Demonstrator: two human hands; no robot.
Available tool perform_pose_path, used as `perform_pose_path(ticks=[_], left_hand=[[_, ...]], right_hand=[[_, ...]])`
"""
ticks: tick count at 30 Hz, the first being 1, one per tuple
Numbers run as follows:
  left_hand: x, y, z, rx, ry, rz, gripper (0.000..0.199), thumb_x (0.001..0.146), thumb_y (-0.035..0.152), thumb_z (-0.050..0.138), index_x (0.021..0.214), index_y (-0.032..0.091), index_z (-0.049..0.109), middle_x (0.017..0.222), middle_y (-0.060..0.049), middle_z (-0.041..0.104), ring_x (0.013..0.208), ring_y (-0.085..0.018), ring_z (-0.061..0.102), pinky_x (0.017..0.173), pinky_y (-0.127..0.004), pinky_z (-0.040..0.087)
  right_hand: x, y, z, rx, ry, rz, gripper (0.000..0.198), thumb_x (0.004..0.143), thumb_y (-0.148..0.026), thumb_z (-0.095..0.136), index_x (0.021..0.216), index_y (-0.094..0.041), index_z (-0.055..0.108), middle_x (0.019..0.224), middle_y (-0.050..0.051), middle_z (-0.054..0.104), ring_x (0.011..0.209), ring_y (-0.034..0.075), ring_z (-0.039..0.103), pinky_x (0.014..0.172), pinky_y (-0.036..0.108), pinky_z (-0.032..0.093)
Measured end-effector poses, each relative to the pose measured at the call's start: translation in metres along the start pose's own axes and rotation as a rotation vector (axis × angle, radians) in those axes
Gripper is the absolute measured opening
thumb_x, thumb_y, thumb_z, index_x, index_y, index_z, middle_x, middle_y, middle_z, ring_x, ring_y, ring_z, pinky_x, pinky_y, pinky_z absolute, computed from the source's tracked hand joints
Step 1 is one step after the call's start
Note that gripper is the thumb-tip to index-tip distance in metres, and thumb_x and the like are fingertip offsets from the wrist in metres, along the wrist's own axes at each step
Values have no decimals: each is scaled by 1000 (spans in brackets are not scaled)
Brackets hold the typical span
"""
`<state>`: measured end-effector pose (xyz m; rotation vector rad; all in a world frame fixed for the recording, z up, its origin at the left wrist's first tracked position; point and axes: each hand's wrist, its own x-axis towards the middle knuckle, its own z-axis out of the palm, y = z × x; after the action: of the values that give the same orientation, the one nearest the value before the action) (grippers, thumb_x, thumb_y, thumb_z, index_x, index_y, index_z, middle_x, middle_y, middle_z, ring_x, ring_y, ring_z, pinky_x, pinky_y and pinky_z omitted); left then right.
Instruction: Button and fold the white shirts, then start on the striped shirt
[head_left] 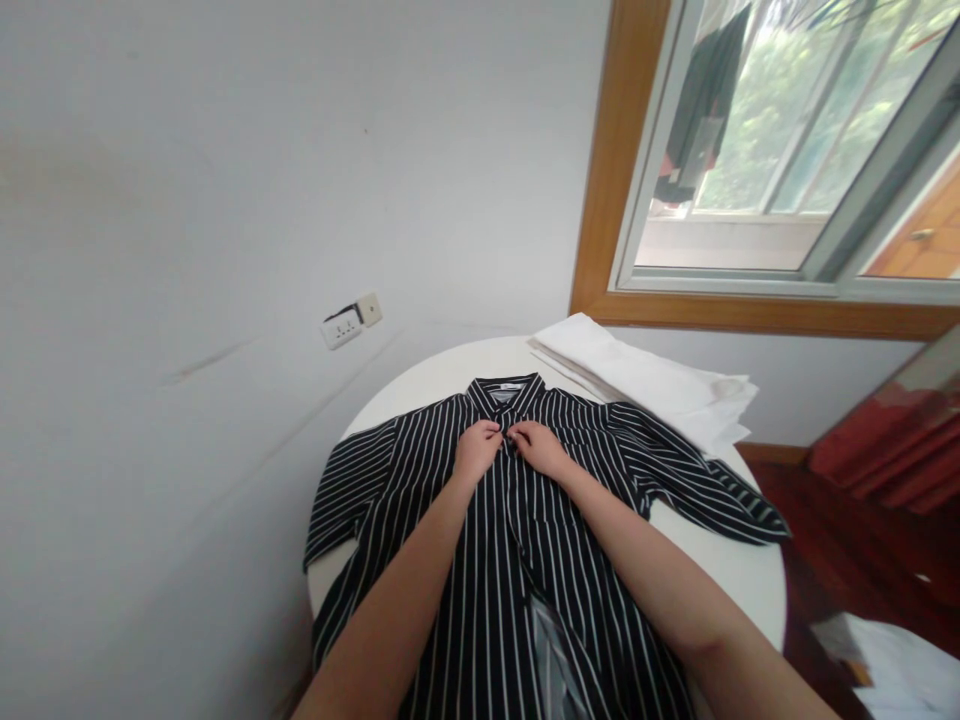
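A black shirt with white stripes (487,520) lies front up on a round white table (442,365), its collar toward the wall and its sleeves spread to both sides. My left hand (478,450) and my right hand (538,447) meet at the front placket just below the collar. Fingers of both hands are pinched on the shirt's front edges there, and the small part between the fingertips is too fine to make out. Lower down, the front hangs apart and the grey inside shows.
A stack of folded white sheets (645,375) lies at the table's back right, partly beside the right sleeve. A wall with a socket (342,328) stands behind. A wood-framed window (750,150) is at right. White material (900,665) rests low on the right, above the dark red floor.
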<state>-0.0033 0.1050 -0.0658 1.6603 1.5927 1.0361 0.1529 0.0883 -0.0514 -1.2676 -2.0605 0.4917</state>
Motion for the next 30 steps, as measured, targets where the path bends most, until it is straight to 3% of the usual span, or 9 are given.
perform_pose_path(ticks=[4,8,14,30], left_hand=[[0,0,-1,-40,-28,20,19,80,11,57,97,14,64,89,-7,73,66,-12,67,68,-24,51],[-2,1,-4,-32,-86,54,25,82,12,54,106,15,60,83,-5,72,65,-12,67,66,-24,50],[-5,4,-5,92,-27,89,28,83,15,55,110,19,59,85,-4,73,77,-15,68,74,-26,49],[-14,19,-6,265,-32,198,28,84,11,50,111,17,56,84,-3,71,80,-15,65,77,-27,46]], right_hand=[[1,-1,1,1,-16,75,18,90,-23,50,84,-19,67,73,1,65,73,14,58,70,23,39],[2,-11,5,-152,19,186,24,93,-32,45,86,-20,65,86,3,68,78,14,59,67,23,38],[8,-20,12,-358,5,219,24,96,-32,40,97,-21,61,96,6,68,82,16,61,68,25,37],[15,-11,3,-121,-4,338,27,93,-37,45,87,-21,66,77,2,68,73,15,60,63,24,37]])
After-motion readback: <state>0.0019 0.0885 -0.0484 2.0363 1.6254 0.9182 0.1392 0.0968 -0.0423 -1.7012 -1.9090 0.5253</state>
